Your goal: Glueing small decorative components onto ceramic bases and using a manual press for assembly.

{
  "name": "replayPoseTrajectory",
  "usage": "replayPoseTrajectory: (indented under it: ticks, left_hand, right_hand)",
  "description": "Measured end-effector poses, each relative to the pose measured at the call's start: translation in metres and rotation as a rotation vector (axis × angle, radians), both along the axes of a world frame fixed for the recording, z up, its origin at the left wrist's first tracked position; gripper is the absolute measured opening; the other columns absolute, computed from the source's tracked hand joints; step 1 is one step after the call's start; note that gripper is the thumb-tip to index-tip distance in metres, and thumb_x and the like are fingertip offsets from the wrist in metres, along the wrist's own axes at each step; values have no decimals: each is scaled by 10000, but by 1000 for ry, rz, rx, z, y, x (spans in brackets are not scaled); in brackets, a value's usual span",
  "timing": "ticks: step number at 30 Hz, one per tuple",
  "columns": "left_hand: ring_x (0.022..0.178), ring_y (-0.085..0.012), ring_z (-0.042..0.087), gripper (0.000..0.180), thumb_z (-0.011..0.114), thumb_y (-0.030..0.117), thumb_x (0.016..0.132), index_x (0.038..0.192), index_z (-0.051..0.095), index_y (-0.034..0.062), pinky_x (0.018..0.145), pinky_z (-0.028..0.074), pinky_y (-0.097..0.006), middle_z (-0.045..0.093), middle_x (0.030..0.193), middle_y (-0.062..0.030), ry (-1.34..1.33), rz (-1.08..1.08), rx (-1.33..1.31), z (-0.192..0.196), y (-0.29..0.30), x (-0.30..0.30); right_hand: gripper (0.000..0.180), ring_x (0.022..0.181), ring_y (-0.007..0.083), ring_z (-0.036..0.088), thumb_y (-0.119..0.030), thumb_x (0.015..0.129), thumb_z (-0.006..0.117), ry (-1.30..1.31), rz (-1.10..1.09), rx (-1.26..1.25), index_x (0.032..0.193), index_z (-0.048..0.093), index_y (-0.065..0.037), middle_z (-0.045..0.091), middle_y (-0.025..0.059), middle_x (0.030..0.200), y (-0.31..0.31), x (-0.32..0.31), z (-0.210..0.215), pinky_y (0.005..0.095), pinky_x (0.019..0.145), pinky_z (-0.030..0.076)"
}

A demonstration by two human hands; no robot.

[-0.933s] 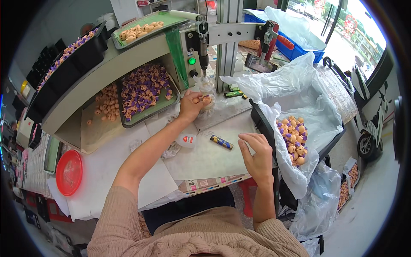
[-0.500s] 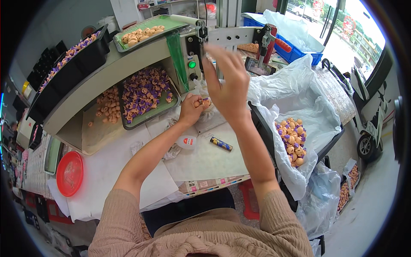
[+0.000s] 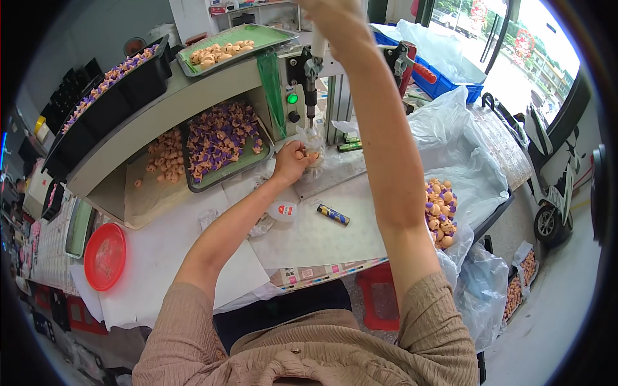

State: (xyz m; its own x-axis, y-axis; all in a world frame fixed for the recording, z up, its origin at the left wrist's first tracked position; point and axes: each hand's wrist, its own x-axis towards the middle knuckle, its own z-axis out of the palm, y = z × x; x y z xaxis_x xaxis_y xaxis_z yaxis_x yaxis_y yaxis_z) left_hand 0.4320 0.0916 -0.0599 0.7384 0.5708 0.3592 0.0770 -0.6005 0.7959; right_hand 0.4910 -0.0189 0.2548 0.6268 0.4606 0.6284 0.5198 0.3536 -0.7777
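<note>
My left hand [image 3: 293, 162] is closed around a small peach-coloured toy piece [image 3: 313, 157], holding it on a plastic-wrapped stand [image 3: 311, 138]. Directly above it is the vertical plunger [image 3: 311, 106] of a hand press. My right hand [image 3: 341, 26], blurred and partly cut off by the top edge, is on the upper end of the press's white lever handle [image 3: 319, 44], which stands upright. Its fingertips do not show clearly. A green lamp [image 3: 292, 98] glows on the press's control box. A clear bottle with a red label [image 3: 282, 211] lies by my left forearm.
A dark-and-yellow cylinder [image 3: 333, 215] lies on the table. A tray of purple-and-peach pieces [image 3: 219, 141] sits under the shelf, beside loose peach pieces [image 3: 166, 157]. Above is a tray of peach pieces [image 3: 219, 55]. A plastic-lined bin [image 3: 473, 174] stands right; a red basin [image 3: 105, 257] left.
My right hand has moved up and away to the top edge. The lever handle has swung from lying leftward to upright, and the plunger now shows above my left hand, which stays in place.
</note>
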Motion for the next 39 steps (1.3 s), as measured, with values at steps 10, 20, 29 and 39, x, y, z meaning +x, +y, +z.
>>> replayPoseTrajectory:
  ticks: [10, 20, 29, 39]
  left_hand:
    - [708, -78, 535, 291, 759, 120, 778, 992, 576, 50, 586, 456, -228, 568, 811, 22, 96, -53, -663, 15, -5, -52]
    - [857, -132, 631, 286, 528, 81, 941, 1221, 490, 32, 716, 562, -245, 614, 1041, -85, -192, -152, -1340, 47, -19, -189]
    - [878, -128, 623, 309, 539, 121, 954, 1248, 514, 30, 750, 571, -229, 586, 1175, -120, -398, -166, -1511, 11, -45, -303]
    - [951, -158, 605, 345, 620, 94, 905, 1233, 530, 34, 774, 548, -219, 593, 1107, -99, -469, -172, -1640, -25, -60, -346]
  right_hand:
    - [292, 940, 197, 619, -235, 953, 543, -212, 63, 315, 900, 662, 27, 664, 139, 1020, -94, -28, -130, 318, 823, 475]
    - [299, 1103, 315, 549, -93, 826, 662, -325, -69, -254, 1120, 638, -45, 622, 151, 1157, -84, -89, -281, 378, 947, 426]
    - [317, 990, 350, 521, -132, 786, 691, -352, -17, -604, 1073, 637, -7, 626, 143, 1047, -49, -144, -331, 403, 869, 435]
    - [366, 950, 331, 580, -113, 757, 717, -172, 81, -585, 1096, 619, -17, 614, 179, 1025, -54, -177, -335, 390, 836, 459]
